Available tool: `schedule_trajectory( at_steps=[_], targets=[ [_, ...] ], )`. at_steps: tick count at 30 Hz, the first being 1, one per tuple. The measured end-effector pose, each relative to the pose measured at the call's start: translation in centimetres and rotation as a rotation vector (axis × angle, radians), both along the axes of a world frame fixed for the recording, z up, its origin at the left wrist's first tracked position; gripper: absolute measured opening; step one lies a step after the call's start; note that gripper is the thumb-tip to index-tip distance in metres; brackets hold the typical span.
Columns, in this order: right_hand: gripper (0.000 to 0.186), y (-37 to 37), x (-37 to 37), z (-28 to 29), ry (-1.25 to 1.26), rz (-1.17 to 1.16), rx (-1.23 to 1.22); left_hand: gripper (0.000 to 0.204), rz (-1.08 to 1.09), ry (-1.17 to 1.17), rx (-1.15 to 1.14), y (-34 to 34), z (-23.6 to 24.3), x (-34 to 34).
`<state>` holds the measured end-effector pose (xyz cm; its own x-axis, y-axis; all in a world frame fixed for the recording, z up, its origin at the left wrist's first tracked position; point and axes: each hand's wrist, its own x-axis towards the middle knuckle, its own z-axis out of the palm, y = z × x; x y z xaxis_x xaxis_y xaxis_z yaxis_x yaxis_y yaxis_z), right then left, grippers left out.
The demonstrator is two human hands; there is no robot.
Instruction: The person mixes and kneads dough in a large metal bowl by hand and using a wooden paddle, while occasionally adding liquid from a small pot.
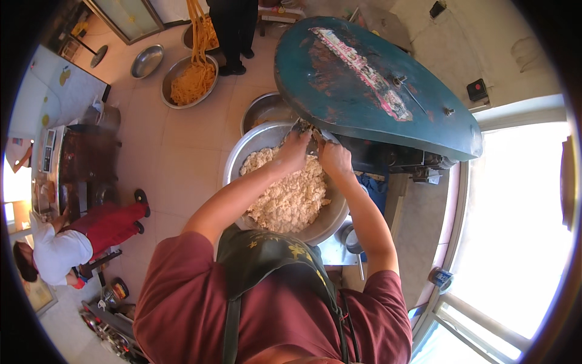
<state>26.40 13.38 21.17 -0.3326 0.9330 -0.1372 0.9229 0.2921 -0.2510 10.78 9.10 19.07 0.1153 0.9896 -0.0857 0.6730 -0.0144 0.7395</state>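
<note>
A large metal basin [233,159] in front of me holds a mass of pale, crumbly dough [285,197]. Over its far side, both my hands come together under the near edge of a green machine cover [339,73]. My left hand [295,150] has its fingers curled in at a dark, ragged-looking part below that edge. Close on its right, my right hand [334,159] is bent round the same spot, its fingertips partly hidden. What the fingers hold is too small and dark to make out.
Behind the basin stands another metal basin [259,109]. Farther left, a basin [167,91] holds long orange-yellow strands [193,84], near a person in dark trousers [233,30]. An oval metal basin [147,61] lies on the floor. Another person in red trousers [112,230] is at the left by a stove-like unit [91,155].
</note>
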Motion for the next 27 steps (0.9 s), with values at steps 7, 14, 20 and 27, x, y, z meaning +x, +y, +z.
schedule_trajectory(
  at_steps=[7,14,20,27],
  targets=[
    [0.040,-1.9,2.1,-0.8,0.269,0.102,0.209,0.062,0.050,0.047,0.196,1.2,-4.3,-0.6],
    [0.049,0.3,-0.6,-5.0,0.124,0.042,0.232,0.056,0.027,-0.086,0.184,-10.2,-2.1,-2.3],
    [0.034,-1.7,0.9,0.5,0.173,0.151,0.043,0.047,0.554,0.022,-0.094,-20.1,-11.5,-7.9],
    [0.021,-5.6,8.6,3.8,0.369,0.137,-0.146,0.052,0.851,-0.683,-0.774,-12.8,-17.2,-10.7]
  ],
)
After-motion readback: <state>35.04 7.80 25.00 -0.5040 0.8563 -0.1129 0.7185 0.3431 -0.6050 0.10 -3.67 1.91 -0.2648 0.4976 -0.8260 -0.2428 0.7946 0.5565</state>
